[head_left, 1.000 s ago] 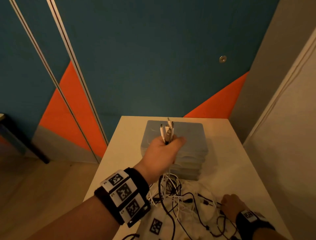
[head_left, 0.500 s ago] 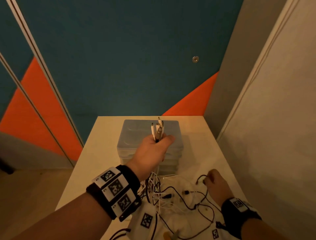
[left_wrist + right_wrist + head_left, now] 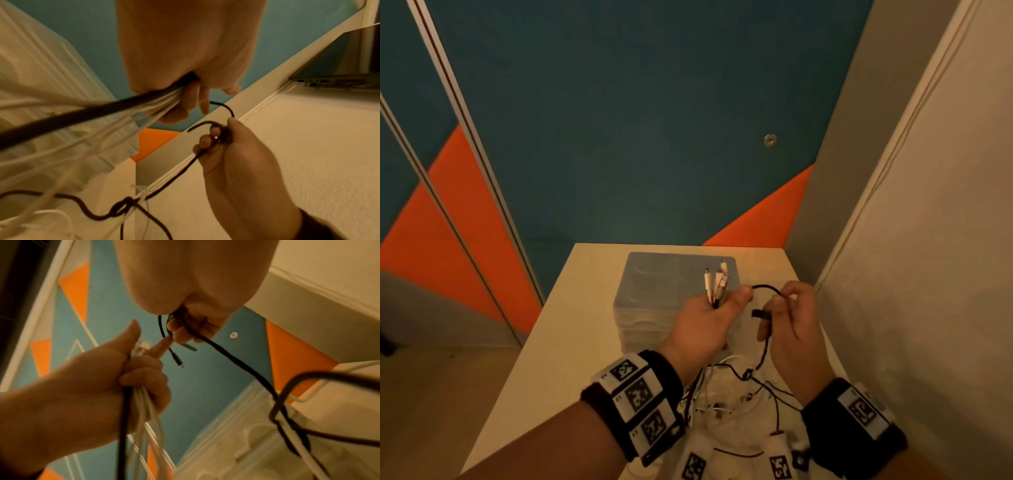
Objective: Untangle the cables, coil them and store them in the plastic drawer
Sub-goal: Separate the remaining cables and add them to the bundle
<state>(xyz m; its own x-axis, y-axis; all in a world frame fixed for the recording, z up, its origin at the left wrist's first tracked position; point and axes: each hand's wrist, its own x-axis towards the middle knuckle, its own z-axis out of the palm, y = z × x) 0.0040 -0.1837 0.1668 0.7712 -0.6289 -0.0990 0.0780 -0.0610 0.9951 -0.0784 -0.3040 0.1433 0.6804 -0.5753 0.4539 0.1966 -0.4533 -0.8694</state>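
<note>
- Head view: the white table [image 3: 571,329] runs from the near edge to the blue and orange wall; its left side is bare up to the left edge, and its right edge lies close along the pale wall.
- The plastic drawer [image 3: 654,294] stands at the far middle of the table, with bare tabletop to its left.
- A tangle of cables [image 3: 726,394] lies on the near part of the table, below both hands.
- The left hand [image 3: 709,325] is clenched round a bundle of cable ends [image 3: 717,282], plugs pointing up, above the drawer's near right corner.
- The right hand [image 3: 791,322], just right of it, pinches a black cable [image 3: 765,287] that loops between the two hands and hangs into the tangle.
- The wristbands [image 3: 635,401] carry black-and-white square code tags; their small print is too blurred to read.
</note>
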